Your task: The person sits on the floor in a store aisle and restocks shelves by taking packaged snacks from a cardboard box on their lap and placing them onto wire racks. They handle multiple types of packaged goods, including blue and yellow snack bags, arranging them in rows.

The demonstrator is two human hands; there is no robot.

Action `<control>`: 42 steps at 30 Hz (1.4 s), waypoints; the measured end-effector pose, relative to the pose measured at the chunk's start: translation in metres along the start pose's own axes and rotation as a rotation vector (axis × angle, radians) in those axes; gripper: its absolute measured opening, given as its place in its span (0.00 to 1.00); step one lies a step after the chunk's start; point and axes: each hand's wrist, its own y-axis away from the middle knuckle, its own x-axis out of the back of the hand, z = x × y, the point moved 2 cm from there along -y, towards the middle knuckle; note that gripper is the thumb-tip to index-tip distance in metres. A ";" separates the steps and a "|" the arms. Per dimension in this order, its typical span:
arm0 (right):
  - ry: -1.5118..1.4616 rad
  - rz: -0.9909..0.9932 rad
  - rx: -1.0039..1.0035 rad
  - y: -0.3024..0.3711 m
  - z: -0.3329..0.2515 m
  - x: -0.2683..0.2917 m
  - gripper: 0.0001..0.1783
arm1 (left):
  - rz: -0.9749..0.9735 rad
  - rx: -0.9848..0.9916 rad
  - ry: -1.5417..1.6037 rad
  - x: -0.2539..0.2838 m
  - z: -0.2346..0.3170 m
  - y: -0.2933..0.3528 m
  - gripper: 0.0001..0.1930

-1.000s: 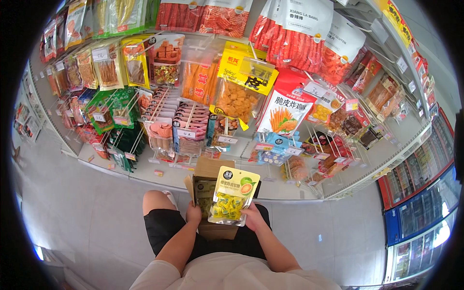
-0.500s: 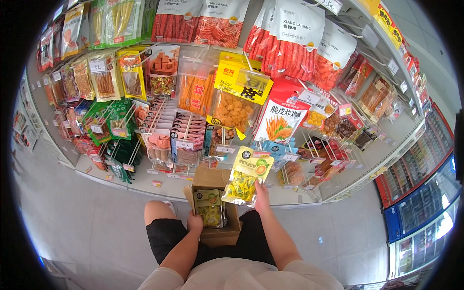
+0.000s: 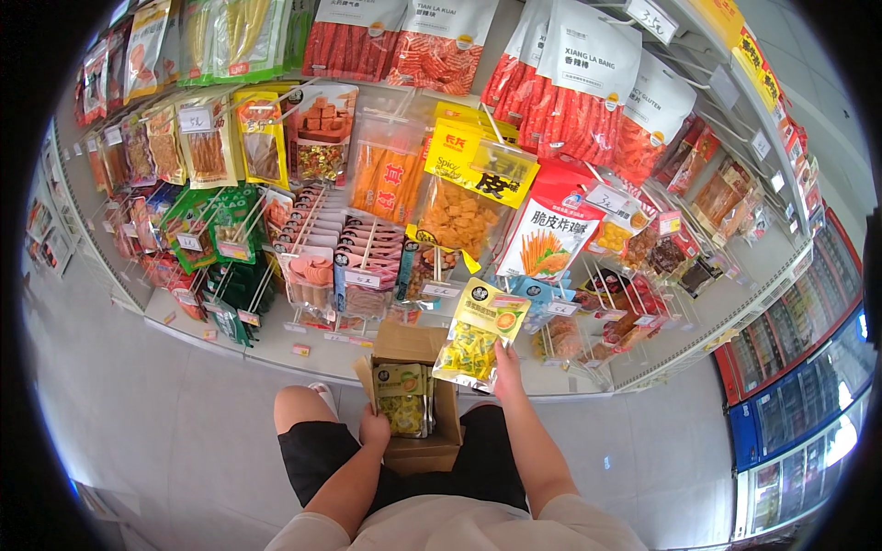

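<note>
My right hand (image 3: 506, 372) grips the lower right side of a yellow-and-silver candy bag (image 3: 480, 336), its printed front turned up toward me. The bag hangs in the air before the lower hooks, just beyond the right side of an open cardboard box (image 3: 439, 454). Between my thighs, the box holds several similar candy bags (image 3: 401, 400) standing in a stack. With my left hand (image 3: 374, 428), I hold the box's left side by its raised flap (image 3: 365, 379); the fingertips are partly hidden.
A curved shelf rack carries hanging snack bags on metal hooks, among them a red-and-white bag (image 3: 548, 225) and a yellow bag (image 3: 470, 188). Light-blue bags (image 3: 544, 298) hang close behind the held one. The white bottom ledge (image 3: 276, 352) borders the grey floor; drink coolers (image 3: 799, 367) stand far right.
The view has turned slightly, so the rack appears farther right and a little lower. The held bag stays in my right hand near the hooks; my left hand keeps hold of the box.
</note>
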 end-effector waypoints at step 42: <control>1.277 -0.305 0.076 0.083 0.204 -0.038 0.31 | -0.054 -0.006 -0.099 0.002 0.020 0.010 0.26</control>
